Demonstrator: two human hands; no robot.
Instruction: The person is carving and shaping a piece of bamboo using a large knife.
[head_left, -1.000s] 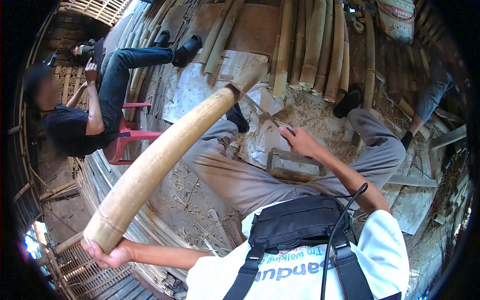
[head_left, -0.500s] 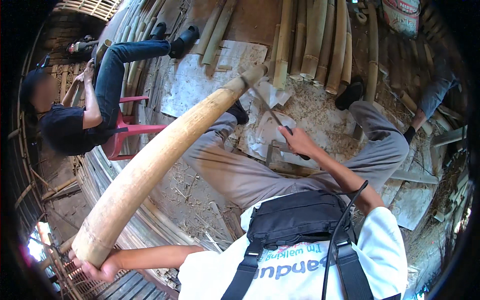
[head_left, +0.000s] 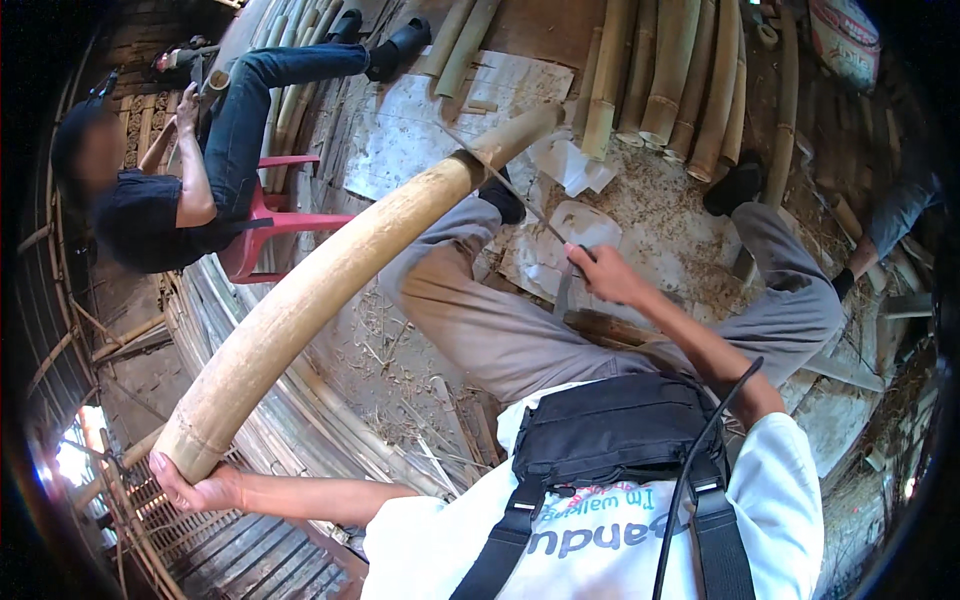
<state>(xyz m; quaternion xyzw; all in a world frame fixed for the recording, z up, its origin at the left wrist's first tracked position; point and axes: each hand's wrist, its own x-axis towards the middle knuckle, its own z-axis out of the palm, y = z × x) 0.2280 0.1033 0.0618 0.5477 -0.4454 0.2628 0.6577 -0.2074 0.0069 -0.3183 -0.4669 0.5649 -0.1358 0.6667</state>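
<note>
Brownish floor (head_left: 395,390), littered with scraps, pale sheets (head_left: 395,140) spread over part of it; row of bamboo poles (head_left: 668,85) lying at far side, top of view. Left hand (head_left: 200,490): fingers curled around near end of big bamboo piece (head_left: 320,290), thumb up along its side. Right hand (head_left: 608,278): closed in a fist on the handle of a long thin blade (head_left: 530,207); handle mostly hidden by the fingers. Bamboo piece runs slantwise from left hand, lower left, to upper middle, past the person's left knee. Blade crosses it near the far end, at a dark band; cannot tell if it cuts in. Containers: white-and-red container (head_left: 845,42), upper right, contents not visible; black bag (head_left: 620,425) on the person's chest, looks closed, contents unseen. Co-worker (head_left: 135,215) on red plastic chair (head_left: 285,222), left.
</note>
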